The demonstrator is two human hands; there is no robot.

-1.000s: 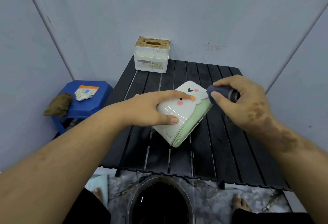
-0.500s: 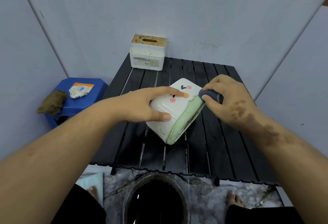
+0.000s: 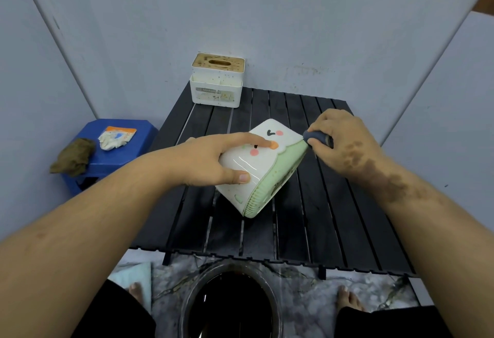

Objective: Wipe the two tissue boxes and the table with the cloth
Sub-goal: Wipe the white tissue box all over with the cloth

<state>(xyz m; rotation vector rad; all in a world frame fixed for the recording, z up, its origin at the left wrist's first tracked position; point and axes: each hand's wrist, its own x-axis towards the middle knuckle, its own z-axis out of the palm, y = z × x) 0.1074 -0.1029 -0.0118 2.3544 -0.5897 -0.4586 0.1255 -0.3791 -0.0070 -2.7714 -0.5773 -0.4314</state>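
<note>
A white and green tissue box [image 3: 263, 170] with a cartoon face stands tilted on one edge in the middle of the black slatted table [image 3: 307, 217]. My left hand [image 3: 211, 159] grips its white top, thumb on the near side, forefinger along the face. My right hand [image 3: 343, 143] holds a bunched dark blue cloth [image 3: 316, 137] against the box's far green corner. A second tissue box [image 3: 217, 81], white with a speckled wooden lid, stands at the table's back left edge by the wall.
A blue stool [image 3: 117, 150] at the left carries a brown rag [image 3: 73, 155] and a white crumpled packet [image 3: 115, 137]. A dark basin of water [image 3: 231, 308] sits on the floor under the table's near edge, between my feet. Walls close in at left, back and right.
My right hand with the cloth has shifted slightly along the green side towards the box's far corner. My left hand keeps its hold on the tilted box.
</note>
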